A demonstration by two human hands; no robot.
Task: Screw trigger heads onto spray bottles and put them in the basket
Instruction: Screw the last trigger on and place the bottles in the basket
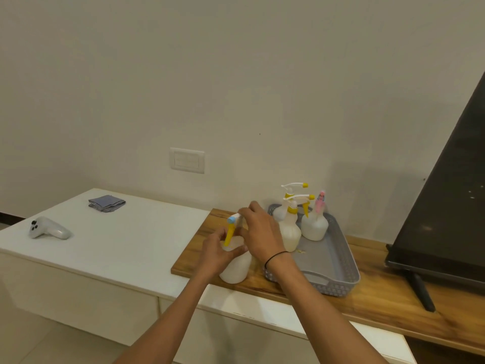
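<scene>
Wooden board (372, 290) tops a white cabinet (105, 248) against a plain wall. At about 6 o'clock of centre, the left hand (215, 254) grips a white spray bottle (236, 266) standing on the board, while the right hand (258, 229) pinches its trigger head (232, 223). At 3 o'clock, just beside it, a grey basket (338, 274) holds three finished bottles (313, 227).

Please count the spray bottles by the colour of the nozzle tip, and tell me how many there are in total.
Yellow tip: 2, both in the grey basket: and.
Pink tip: 1, in the basket.
Blue tip: 1, outside the basket, held by the left hand and right hand.
Total: 4.
</scene>
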